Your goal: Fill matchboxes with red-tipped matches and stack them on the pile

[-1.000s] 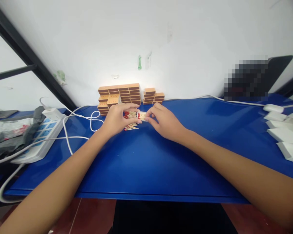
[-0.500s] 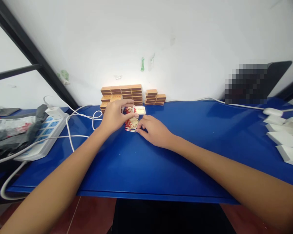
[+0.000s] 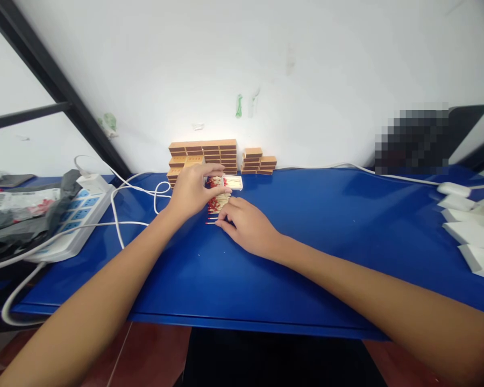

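A small white matchbox tray [image 3: 236,184], partly filled with red-headed matches, lies near the stacked boxes. My left hand [image 3: 193,189] grips it from the left, thumb in front and fingers behind. Just in front of the tray spreads a pile of loose matches [image 3: 218,204], partly covered by my hands. At the near edge of that pile, my right hand [image 3: 248,227] is closed, thumb and fingertips pinching the plain end of a match [image 3: 210,223]. The match's red head points left.
Brown matchboxes [image 3: 204,145] are stacked against the wall, with a smaller stack [image 3: 252,160] to their right. A white power strip [image 3: 78,215], cables and grey plastic packaging [image 3: 20,220] occupy the left. White trays [image 3: 471,234] and a dark, partly blurred panel [image 3: 463,134] are at right.
My right hand has moved slightly toward me and left, and a match now shows apart at the pile's near edge. My left hand stays on the tray. The view has shifted a little.
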`<move>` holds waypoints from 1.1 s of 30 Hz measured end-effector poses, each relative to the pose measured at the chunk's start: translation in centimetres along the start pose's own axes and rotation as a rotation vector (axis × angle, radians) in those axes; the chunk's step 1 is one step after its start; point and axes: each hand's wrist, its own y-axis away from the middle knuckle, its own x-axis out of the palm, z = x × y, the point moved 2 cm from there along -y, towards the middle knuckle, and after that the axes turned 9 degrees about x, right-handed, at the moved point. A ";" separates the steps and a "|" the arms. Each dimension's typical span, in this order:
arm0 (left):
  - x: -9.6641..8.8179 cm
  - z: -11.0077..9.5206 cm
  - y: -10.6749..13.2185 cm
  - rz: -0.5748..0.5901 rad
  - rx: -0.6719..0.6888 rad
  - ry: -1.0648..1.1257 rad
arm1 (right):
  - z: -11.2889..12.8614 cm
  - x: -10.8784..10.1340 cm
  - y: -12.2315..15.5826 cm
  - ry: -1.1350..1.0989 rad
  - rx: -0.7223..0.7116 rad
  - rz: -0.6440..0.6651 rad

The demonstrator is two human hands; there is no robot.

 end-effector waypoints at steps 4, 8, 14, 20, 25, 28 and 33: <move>0.1 0.1 0.0 -0.003 0.020 -0.002 | -0.4 0.2 0.0 -0.004 0.021 -0.041; 0.0 0.2 0.0 -0.005 0.014 -0.004 | -0.5 0.0 -0.2 0.005 0.036 -0.004; 0.1 0.2 0.0 0.013 0.002 -0.004 | -0.5 -0.2 -0.4 -0.005 0.051 -0.001; 0.1 0.6 0.1 0.019 0.024 -0.018 | -0.5 -0.5 -0.5 0.055 0.076 0.100; 0.2 0.9 0.2 0.036 0.030 -0.026 | -2.0 -2.9 -0.4 0.019 0.028 -0.013; 0.4 0.7 0.3 0.046 0.037 -0.019 | -3.6 -4.7 -0.6 -0.001 0.062 -0.217; 0.8 0.0 0.5 0.045 0.035 0.105 | -4.8 -5.3 -1.0 0.000 0.094 -0.261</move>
